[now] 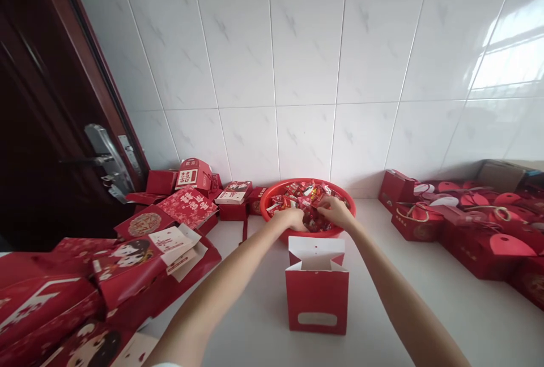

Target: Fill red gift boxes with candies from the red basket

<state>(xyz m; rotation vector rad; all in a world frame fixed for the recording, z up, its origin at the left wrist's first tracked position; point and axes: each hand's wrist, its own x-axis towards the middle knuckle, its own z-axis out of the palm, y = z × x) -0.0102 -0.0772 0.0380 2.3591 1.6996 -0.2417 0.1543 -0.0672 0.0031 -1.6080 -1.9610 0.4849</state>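
Note:
Both of my hands reach into a red plastic basin (277,230) filled with small wrapped candies (306,194), mostly red. My left hand (293,219) dips in at the near left side, its fingers hidden among the wrappers. On the right, my right hand (335,212) has its fingers bent together at the candies; what lies between them is too small to make out. Just in front of the basin, between my forearms, a red gift box (317,293) stands upright with its top unfolded, showing a white inside and a pale oval label on the near face.
Red printed boxes (187,208) are piled along the left side, near a dark door (51,101). More red boxes with round tags and cord handles (476,231) stand in rows at the right. A white tiled wall (306,72) rises behind the white tabletop (255,310).

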